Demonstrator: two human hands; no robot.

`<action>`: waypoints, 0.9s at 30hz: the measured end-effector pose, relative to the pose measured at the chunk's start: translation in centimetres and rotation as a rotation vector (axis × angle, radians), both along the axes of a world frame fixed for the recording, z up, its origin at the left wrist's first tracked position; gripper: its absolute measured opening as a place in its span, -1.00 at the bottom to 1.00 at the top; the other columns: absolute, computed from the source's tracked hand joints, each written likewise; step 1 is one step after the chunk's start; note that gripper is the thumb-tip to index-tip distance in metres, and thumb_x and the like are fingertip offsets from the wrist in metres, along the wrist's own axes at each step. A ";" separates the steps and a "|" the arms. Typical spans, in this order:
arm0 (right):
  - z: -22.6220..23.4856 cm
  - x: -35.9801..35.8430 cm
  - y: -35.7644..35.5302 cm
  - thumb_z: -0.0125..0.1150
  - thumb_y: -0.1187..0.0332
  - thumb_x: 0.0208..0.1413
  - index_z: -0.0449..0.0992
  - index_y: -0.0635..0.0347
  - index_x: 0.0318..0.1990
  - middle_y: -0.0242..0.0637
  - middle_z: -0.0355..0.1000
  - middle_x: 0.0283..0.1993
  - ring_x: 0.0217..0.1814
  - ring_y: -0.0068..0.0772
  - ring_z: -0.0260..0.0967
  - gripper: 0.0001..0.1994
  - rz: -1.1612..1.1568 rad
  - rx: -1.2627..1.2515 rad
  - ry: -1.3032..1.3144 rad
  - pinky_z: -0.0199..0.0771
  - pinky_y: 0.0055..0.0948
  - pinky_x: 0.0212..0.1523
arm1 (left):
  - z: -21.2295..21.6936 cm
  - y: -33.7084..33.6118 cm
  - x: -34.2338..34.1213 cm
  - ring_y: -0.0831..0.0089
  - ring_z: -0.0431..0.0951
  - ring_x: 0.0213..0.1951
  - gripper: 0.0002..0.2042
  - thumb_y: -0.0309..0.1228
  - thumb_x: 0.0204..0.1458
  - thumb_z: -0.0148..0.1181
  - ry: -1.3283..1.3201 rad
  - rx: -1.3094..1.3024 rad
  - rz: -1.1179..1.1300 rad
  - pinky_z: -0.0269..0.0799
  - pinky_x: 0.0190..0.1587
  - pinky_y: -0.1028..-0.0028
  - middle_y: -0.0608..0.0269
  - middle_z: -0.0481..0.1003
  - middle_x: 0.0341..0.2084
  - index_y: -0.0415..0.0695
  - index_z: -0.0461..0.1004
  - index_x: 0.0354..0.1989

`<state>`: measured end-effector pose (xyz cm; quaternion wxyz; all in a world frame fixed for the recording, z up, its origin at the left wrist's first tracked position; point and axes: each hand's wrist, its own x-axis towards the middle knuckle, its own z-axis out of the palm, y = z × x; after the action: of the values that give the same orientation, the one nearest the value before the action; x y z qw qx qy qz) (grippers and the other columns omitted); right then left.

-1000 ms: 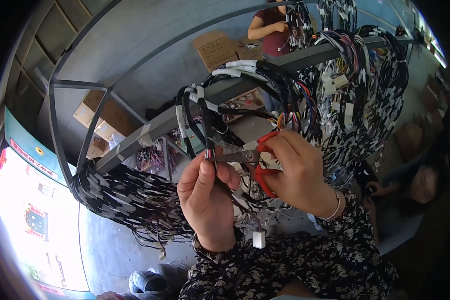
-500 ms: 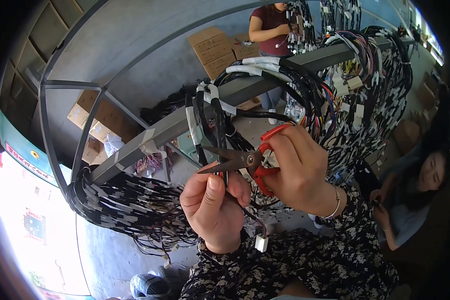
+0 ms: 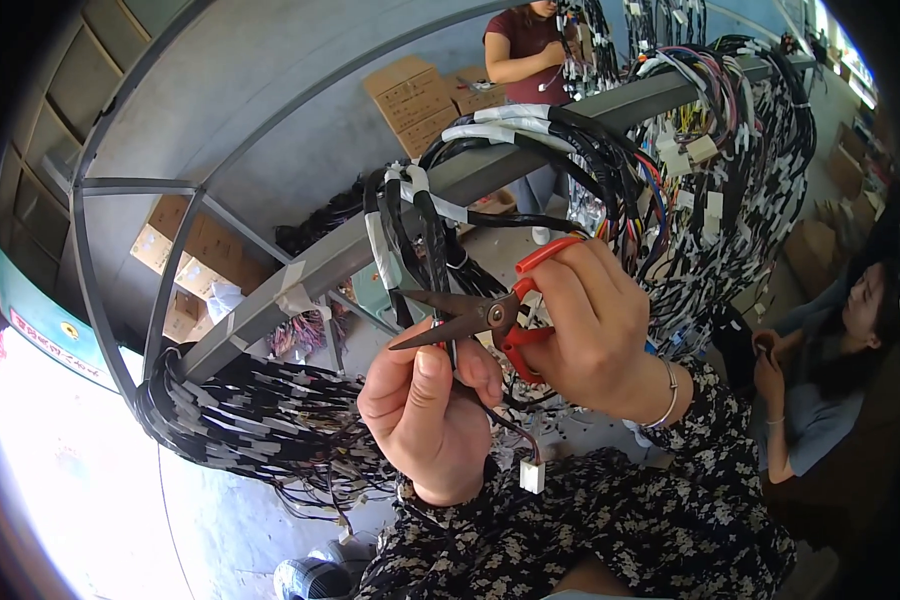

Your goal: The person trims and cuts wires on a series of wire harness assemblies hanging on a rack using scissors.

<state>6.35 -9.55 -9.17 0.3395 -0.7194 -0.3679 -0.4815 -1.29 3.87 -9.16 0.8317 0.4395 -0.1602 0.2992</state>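
My right hand (image 3: 602,335) is closed round the red handles of a pair of scissors (image 3: 497,316). The dark blades are parted and point left, crossing the wires just above my left fingers; whether a blade touches them I cannot tell. My left hand (image 3: 425,425) pinches a black wire harness (image 3: 436,250), thumb up, its other fingers curled round it. This harness hangs from a grey metal bar (image 3: 325,262). Below my left hand dangles a thin lead ending in a white connector (image 3: 533,477).
Thick bundles of taped harnesses (image 3: 260,400) hang at the left end of the bar, and more (image 3: 740,200) at the right. Cardboard boxes (image 3: 410,100) stand by the wall. A person (image 3: 530,55) works at the back; another person (image 3: 820,385) sits at the right.
The view has shifted slightly. The white connector has swung a little to the right. My hands and the scissors keep nearly the same pose, blades still parted.
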 end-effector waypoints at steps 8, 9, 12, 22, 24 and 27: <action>-0.1 0.5 0.3 0.33 0.34 -0.28 0.45 0.29 -0.34 -0.22 0.33 -0.37 -0.41 -0.19 0.36 -0.69 -0.012 -0.027 -0.057 0.38 -0.33 -0.50 | 0.0 0.8 -0.2 0.38 0.45 -0.58 -0.78 -0.51 0.31 0.03 -0.057 0.058 0.047 0.37 -0.56 0.50 -0.02 0.52 -0.52 -0.36 0.51 0.02; 0.0 0.4 0.2 0.33 0.36 -0.29 0.45 0.27 -0.35 -0.24 0.33 -0.37 -0.43 -0.21 0.36 -0.71 -0.021 -0.038 -0.063 0.37 -0.33 -0.52 | 0.0 0.9 -0.3 0.37 0.46 -0.57 -0.78 -0.52 0.31 0.04 -0.059 0.058 0.034 0.38 -0.55 0.49 -0.02 0.52 -0.51 -0.35 0.51 0.03; -0.1 0.3 -0.3 0.38 0.40 -0.31 0.46 0.24 -0.35 -0.27 0.33 -0.42 -0.48 -0.25 0.36 -0.71 -0.027 -0.062 -0.065 0.37 -0.31 -0.54 | 0.1 0.8 -0.4 0.36 0.48 -0.55 -0.77 -0.52 0.31 0.04 -0.053 0.058 0.016 0.41 -0.52 0.48 -0.02 0.53 -0.49 -0.35 0.50 0.04; 0.0 -3.3 -4.3 0.47 0.45 -0.08 0.43 0.28 -0.24 -0.26 0.42 -0.41 -0.47 -0.42 0.31 -0.69 0.185 0.089 0.330 0.28 -0.48 -0.46 | 0.6 -0.5 -1.4 0.35 0.51 -0.38 -0.58 -0.33 0.40 -0.09 0.150 0.057 -0.266 0.44 -0.25 0.45 0.01 0.53 -0.38 -0.42 0.32 0.27; 0.5 -3.6 -6.0 0.47 0.48 -0.10 0.44 0.28 -0.28 -0.28 0.37 -0.44 -0.52 -0.43 0.28 -0.71 0.174 0.092 0.317 0.26 -0.48 -0.50 | 0.8 -0.6 -1.1 0.35 0.53 -0.40 -0.57 -0.36 0.40 -0.08 0.167 -0.072 -0.513 0.46 -0.29 0.44 -0.04 0.56 -0.35 -0.38 0.25 0.33; 1.4 -4.3 -7.1 0.44 0.53 -0.06 0.45 0.31 -0.32 -0.30 0.35 -0.47 -0.54 -0.49 0.27 -0.77 0.203 0.132 0.450 0.25 -0.52 -0.51 | -0.1 -3.2 -1.4 0.31 0.59 -0.39 -0.57 -0.39 0.38 -0.05 0.120 -0.110 -0.259 0.51 -0.31 0.42 -0.15 0.59 -0.24 -0.34 0.22 0.34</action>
<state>2.01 -16.60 -7.81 0.5056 -0.7441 -0.3213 -0.2957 -2.70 0.70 -9.24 0.8941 0.3862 -0.1489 0.1709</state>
